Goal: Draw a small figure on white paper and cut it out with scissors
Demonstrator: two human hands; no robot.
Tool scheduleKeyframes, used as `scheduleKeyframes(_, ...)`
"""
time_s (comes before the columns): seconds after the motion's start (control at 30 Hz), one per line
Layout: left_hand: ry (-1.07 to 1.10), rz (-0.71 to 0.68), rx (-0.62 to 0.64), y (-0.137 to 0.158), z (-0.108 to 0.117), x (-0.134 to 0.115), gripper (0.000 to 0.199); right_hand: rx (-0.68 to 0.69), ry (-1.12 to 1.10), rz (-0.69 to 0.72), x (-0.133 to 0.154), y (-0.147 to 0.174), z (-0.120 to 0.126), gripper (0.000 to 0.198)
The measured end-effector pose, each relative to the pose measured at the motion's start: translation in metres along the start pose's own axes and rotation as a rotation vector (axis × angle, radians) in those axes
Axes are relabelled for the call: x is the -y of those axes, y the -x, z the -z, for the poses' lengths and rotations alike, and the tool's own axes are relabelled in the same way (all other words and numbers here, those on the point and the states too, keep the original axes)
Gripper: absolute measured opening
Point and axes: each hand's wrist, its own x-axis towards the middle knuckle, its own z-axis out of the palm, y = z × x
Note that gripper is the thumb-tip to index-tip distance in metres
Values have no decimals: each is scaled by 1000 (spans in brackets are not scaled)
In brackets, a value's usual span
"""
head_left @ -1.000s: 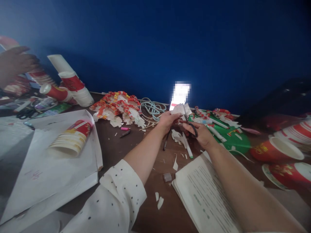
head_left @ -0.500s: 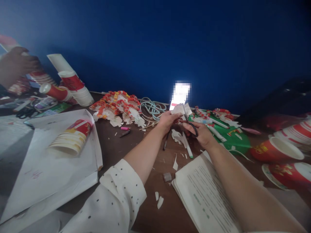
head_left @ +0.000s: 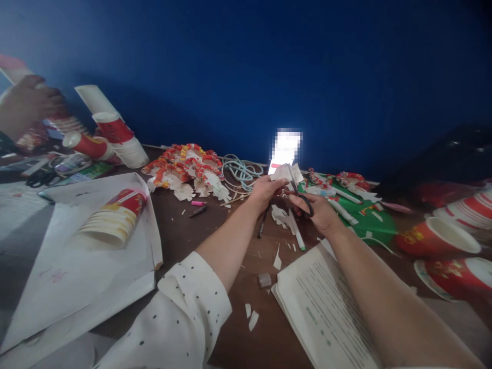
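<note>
My left hand [head_left: 266,191] is closed on a white paper piece [head_left: 282,172] in front of a bright, blurred-out screen [head_left: 286,146]. Black-handled scissors [head_left: 307,204] are in my right hand [head_left: 317,210], their blades pointing up and away against the paper. How far the blades are apart is too small to tell. Below my hands lie white paper cutouts [head_left: 282,218], a white pen with a green end [head_left: 297,230] and a dark pencil [head_left: 262,225]. Small paper scraps [head_left: 253,321] dot the brown table [head_left: 234,338].
Cut red-and-white paper pieces [head_left: 188,166] heap beside a light-blue cord [head_left: 242,171]. Paper cups [head_left: 111,215] lie on a white box lid [head_left: 77,287]; more cups [head_left: 438,236] stand right. A printed paper stack [head_left: 326,302] lies under my right arm. Another person's hand [head_left: 31,102] is far left.
My hands, the scissors and the paper keep almost the same place. The other person's hand at the far left has shifted slightly.
</note>
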Motion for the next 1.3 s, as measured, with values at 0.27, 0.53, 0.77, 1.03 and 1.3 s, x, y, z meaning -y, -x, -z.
scheduleKeyframes(0.27,1,-10,-1,0,0,0,9,0,14,16,4,2,-1,40)
scheduleKeyframes(0.53,9,5,-22,-1,0,1,11,6,23,41,6,4,-1,41)
scheduleKeyframes(0.77,29,-1,-20,-1,-1,3,13,7,30,55,1,1,-1,41)
scheduleKeyframes(1.03,66,20,-48,4,-6,-3,13,-14,69,67,4,2,-2,46)
scheduleKeyframes(1.3,67,41,-43,7,-8,-2,16,-14,59,61,0,1,-2,37)
